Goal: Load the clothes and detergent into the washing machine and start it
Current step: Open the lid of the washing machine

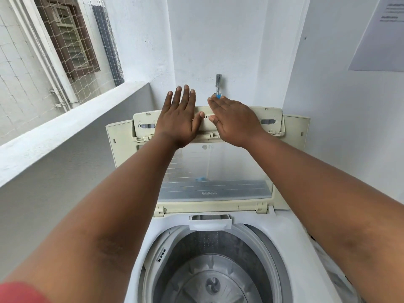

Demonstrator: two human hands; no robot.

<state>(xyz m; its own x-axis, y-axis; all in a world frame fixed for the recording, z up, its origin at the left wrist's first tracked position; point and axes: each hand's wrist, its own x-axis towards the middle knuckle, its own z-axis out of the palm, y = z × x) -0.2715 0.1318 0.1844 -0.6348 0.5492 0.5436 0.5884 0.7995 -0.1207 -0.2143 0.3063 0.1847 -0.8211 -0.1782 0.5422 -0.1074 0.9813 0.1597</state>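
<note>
Head view: left hand (178, 119) and right hand (232, 121), fingers flat, press the raised lid (209, 169) mid-frame; tap (218, 84) behind; sheet (380, 33) upper right, unreadable.

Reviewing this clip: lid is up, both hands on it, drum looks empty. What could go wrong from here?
1. The folded lid stands raised, with the left hand and right hand lying flat on its top panel; if it is not leaning securely, it may drop once released.
2. The tap sits just behind the right fingertips; pushing the lid further back might knock it.
</note>
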